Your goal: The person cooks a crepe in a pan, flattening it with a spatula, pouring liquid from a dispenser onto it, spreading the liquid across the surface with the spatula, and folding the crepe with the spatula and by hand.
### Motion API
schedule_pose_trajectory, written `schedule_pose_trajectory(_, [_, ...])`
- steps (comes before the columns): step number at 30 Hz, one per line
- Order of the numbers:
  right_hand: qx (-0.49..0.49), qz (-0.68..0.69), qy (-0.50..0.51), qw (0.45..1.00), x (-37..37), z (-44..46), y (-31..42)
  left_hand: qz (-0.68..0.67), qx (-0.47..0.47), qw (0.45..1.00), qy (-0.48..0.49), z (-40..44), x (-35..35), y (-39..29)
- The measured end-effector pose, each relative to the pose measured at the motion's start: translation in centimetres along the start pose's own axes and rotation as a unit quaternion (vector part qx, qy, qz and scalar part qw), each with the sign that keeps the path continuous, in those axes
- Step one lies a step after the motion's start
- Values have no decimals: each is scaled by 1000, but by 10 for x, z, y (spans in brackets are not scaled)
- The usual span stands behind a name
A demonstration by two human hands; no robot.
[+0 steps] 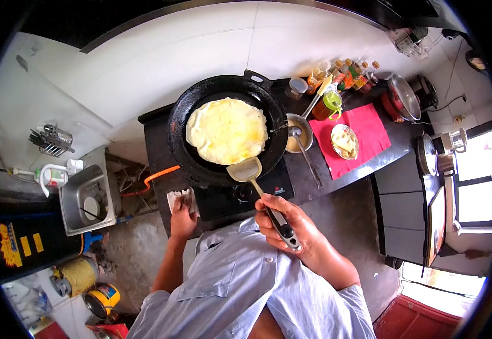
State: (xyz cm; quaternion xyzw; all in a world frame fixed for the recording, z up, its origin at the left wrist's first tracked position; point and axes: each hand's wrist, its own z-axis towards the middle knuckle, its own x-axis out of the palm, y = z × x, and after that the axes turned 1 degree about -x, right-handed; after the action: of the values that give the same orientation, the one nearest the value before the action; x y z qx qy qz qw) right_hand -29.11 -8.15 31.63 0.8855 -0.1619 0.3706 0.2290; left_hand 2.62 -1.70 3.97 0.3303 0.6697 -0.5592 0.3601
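A round, pale yellow flatbread (227, 131) lies flat in a large black wok (185, 150) on the stove. My right hand (288, 223) is wrapped around the black handle of a spatula (246, 169). The spatula's wide blade is over the wok's near edge, beside the bread's lower rim. My left hand (184, 217) is at the counter's front edge with its fingers on a white folded cloth (172, 199). Right of the wok stands a metal bowl (309, 138) of pale batter with a ladle (314, 166) in it.
A plate of folded flatbread pieces (344, 142) and a green-lidded jar (331, 104) sit on a red cloth (369, 131). Several bottles (350, 76) line the wall. An orange hose (155, 176) runs left of the stove, near a steel sink (90, 198).
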Motion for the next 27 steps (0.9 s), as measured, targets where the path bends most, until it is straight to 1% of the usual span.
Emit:
schedule_pose_trajectory(2, [-5, -22, -16, 1000, 1, 0, -1, 2, -2, 1000, 4, 1, 1, 2])
schedule_pose_trajectory(5, [-7, -36, -14, 999, 4, -4, -1, 3, -3, 1000, 3, 1, 0, -2])
schedule_pose_trajectory(13, [-3, -3, -9, 1000, -5, 1, -8, -2, 1, 1000, 4, 1, -3, -3])
schedule_pose_trajectory(16, [-4, -4, 5, 1000, -5, -2, -8, -15, -9, 1000, 19, 2, -10, -10])
schedule_pose_trajectory(23, [22, 7, 1, 1000, -4, -9, -7, 21, 20, 1000, -4, -1, -6, -6])
schedule_pose_trajectory(25, [37, 31, 30, 998, -8, -4, -7, 26, 30, 999, -16, 1, -1, -3])
schedule_pose_trajectory(27, [61, 59, 61, 995, -6, 1, -6, 11, 18, 1000, -7, 1, 0, -1])
